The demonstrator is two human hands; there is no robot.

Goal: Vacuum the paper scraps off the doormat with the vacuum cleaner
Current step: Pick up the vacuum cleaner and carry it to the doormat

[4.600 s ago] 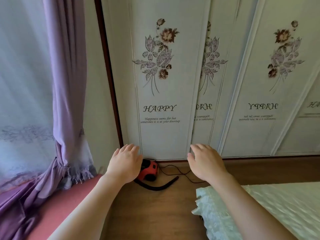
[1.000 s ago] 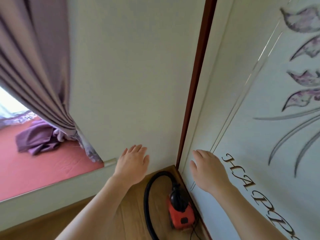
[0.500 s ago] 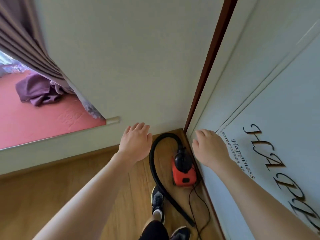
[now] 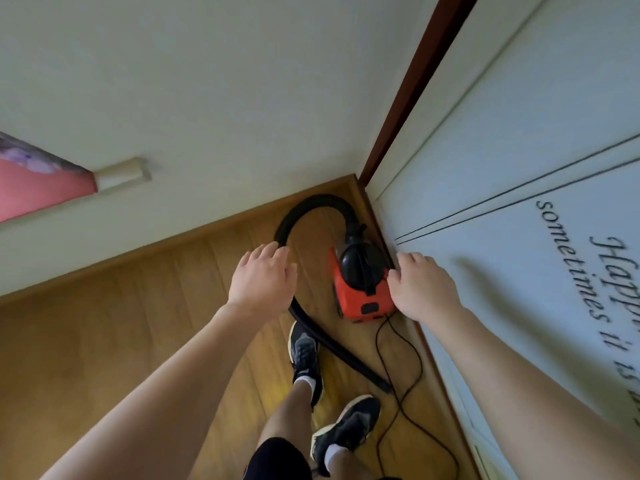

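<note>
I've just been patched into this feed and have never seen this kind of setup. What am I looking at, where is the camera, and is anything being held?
There is no robot here. One wide-angle camera sits on a person's head and looks down, so the two bare arms are the person's own. On the wooden floor, in the corner beside a sliding door, sits a small red vacuum cleaner. Its black hose loops away from it, and a thin power cord trails back past the person's shoes. The left hand and right hand are open on either side of it, and neither grips anything. No doormat or paper scraps are in view.
</note>
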